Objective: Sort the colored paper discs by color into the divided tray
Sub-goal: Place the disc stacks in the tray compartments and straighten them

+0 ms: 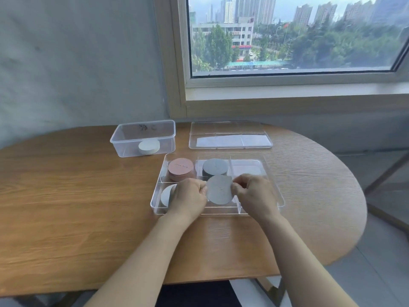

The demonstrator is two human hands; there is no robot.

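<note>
The left hand point(190, 196) pinches the left edge of a grey paper disc point(219, 189) and the right hand point(254, 193) pinches its right edge, fingers curled. The fingertips behind the paper are hidden. The disc is held over the near middle compartment of the clear divided tray point(161, 211), hiding what lies beneath. It is round, so it has no long axis, and its face is turned up toward the camera.

The left hand covers much of a white disc point(166, 194) in the near left compartment. A pink stack point(181, 170) sits in the far left compartment and a grey stack point(214, 166) in the far middle.

Beyond the tray lie a clear lid point(230, 136) and a clear box point(124, 142) holding white discs point(149, 147). Broad counter point(66, 196) lies left of the tray, and its rounded edge curves close on the right.
</note>
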